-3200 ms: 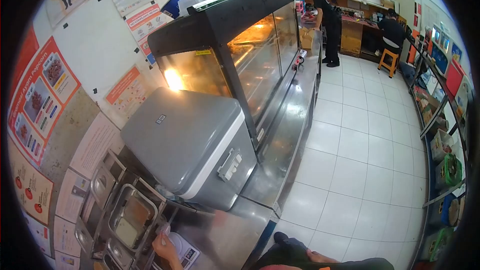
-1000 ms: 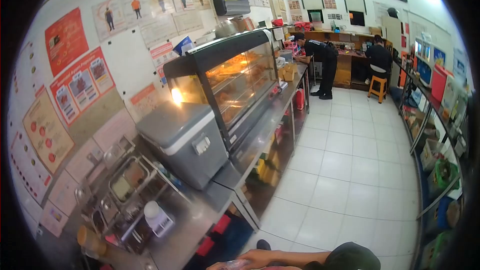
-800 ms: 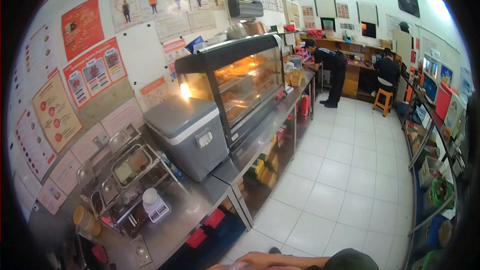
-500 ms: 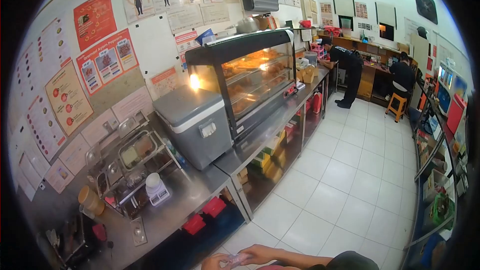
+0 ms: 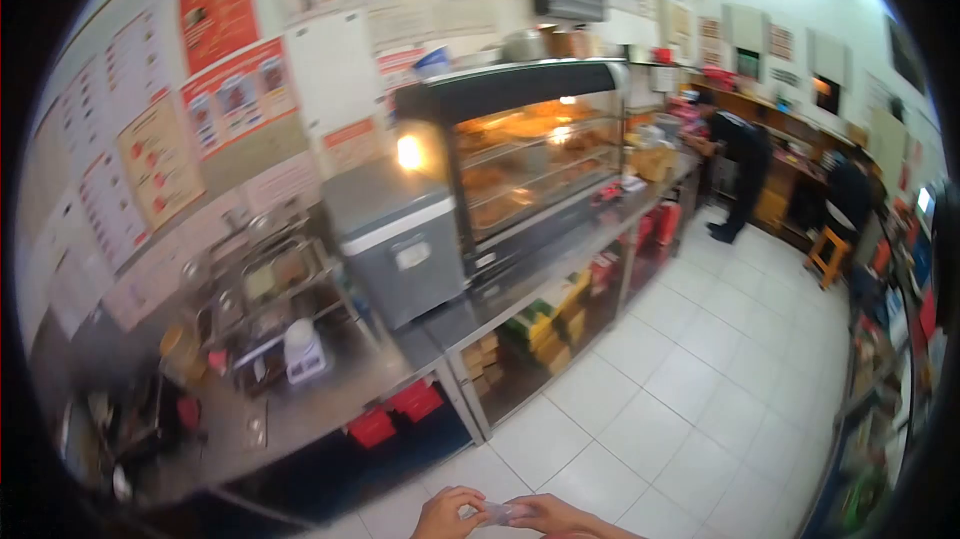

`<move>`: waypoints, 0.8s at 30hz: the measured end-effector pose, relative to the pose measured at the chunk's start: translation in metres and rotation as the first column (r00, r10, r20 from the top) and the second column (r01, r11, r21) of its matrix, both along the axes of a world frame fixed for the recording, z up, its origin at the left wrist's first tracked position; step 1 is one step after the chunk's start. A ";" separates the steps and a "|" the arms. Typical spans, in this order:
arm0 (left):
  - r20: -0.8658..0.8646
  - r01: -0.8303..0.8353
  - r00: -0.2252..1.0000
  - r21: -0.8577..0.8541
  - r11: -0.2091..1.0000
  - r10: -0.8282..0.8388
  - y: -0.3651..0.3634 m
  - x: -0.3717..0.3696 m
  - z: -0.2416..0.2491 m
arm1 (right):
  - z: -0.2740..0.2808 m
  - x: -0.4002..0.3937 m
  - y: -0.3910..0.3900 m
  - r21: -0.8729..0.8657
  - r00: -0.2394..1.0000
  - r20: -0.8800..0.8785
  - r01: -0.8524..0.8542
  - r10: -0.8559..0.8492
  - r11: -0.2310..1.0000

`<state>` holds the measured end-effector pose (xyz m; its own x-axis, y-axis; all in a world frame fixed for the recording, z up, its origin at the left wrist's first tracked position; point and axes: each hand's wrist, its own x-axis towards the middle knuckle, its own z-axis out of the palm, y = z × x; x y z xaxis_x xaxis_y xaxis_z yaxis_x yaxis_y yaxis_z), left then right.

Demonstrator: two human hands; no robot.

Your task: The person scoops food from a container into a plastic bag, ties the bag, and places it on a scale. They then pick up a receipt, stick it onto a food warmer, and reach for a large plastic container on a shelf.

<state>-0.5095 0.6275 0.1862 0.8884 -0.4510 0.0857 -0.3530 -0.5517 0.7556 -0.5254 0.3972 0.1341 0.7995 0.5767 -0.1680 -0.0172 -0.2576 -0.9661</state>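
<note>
At the bottom edge of the view, my left hand (image 5: 450,514) and my right hand (image 5: 543,513) are close together in front of me. Between them is a small, pale, crinkled item (image 5: 496,513), perhaps a thin plastic wrapper, pinched by the fingers of both hands. What is inside it, if anything, is too blurred to tell. Both hands are over the tiled floor, in front of the steel counter (image 5: 350,399).
A grey cooler box (image 5: 400,259) and a lit glass food warmer (image 5: 540,159) stand on the counter. Left of them are a small white scale (image 5: 304,351) and metal trays (image 5: 275,274). Two people (image 5: 742,154) are at the far end, one beside an orange stool (image 5: 828,255).
The view has turned left and blurred, so the counter and people appear shifted right. Both hands remain on the small item, now slightly further right and more upright.
</note>
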 end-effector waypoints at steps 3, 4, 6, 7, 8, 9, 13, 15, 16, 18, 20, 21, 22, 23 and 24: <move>0.162 -0.155 0.978 0.128 0.980 0.133 -0.001 -0.017 0.007 | -0.002 0.016 0.005 -0.014 0.996 -0.001 -0.089 0.089 0.996; 0.205 -0.212 0.961 0.128 0.969 0.183 0.002 -0.021 0.008 | -0.012 0.020 0.011 0.021 0.998 -0.010 -0.069 0.069 0.997; 0.169 -0.265 0.950 -0.004 0.964 0.262 0.010 -0.031 0.013 | -0.042 0.034 0.023 0.076 0.983 -0.042 -0.177 0.181 0.981; 0.210 -0.297 0.932 -0.029 0.954 0.297 0.017 -0.036 0.008 | -0.034 0.041 0.032 0.120 0.972 -0.069 -0.216 0.225 0.969; 0.255 -0.320 0.912 -0.044 0.947 0.320 0.023 -0.046 0.005 | -0.034 0.045 0.043 0.111 0.926 -0.073 -0.360 0.369 0.926; 0.249 -0.446 0.861 -0.050 0.894 0.443 0.027 -0.055 0.003 | -0.036 0.047 0.052 0.195 0.928 -0.055 -0.351 0.367 0.916; 0.146 -0.579 0.811 0.069 0.812 0.566 0.062 -0.083 0.011 | 0.004 0.050 0.099 0.212 0.834 -0.110 -0.512 0.541 0.833; 0.067 -0.642 0.766 0.150 0.752 0.640 0.078 -0.100 0.007 | -0.004 0.049 0.125 0.156 0.800 -0.078 -0.579 0.594 0.800; 0.028 -0.651 0.756 0.139 0.746 0.654 0.086 -0.103 0.003 | -0.003 0.053 0.137 0.113 0.793 -0.047 -0.600 0.607 0.792; -0.004 -0.669 0.738 0.119 0.734 0.674 0.104 -0.106 -0.001 | 0.007 0.054 0.162 0.102 0.762 -0.007 -0.643 0.647 0.759; -0.018 -0.705 0.708 -0.065 0.706 0.706 0.124 -0.110 -0.002 | 0.016 0.054 0.186 0.101 0.737 0.033 -0.675 0.675 0.731; -0.009 -0.716 0.697 -0.066 0.695 0.717 0.136 -0.110 -0.003 | 0.019 0.055 0.200 0.115 0.725 0.007 -0.685 0.688 0.720; 0.007 -0.711 0.701 -0.064 0.700 0.713 0.149 -0.110 -0.004 | 0.023 0.053 0.214 0.131 0.714 -0.015 -0.693 0.700 0.709; 0.022 -0.706 0.706 -0.061 0.705 0.708 0.164 -0.112 -0.003 | 0.026 0.052 0.229 0.148 0.703 -0.039 -0.699 0.711 0.699; 0.037 -0.716 0.696 -0.054 0.696 0.718 0.181 -0.115 0.003 | 0.027 0.052 0.247 0.168 0.690 -0.057 -0.706 0.722 0.688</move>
<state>-0.6243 0.8083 0.1895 0.9351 0.3243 0.1430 0.1003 -0.6292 0.7708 -0.4735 0.6443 0.1611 0.1170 0.9865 -0.1143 0.0146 -0.1168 -0.9930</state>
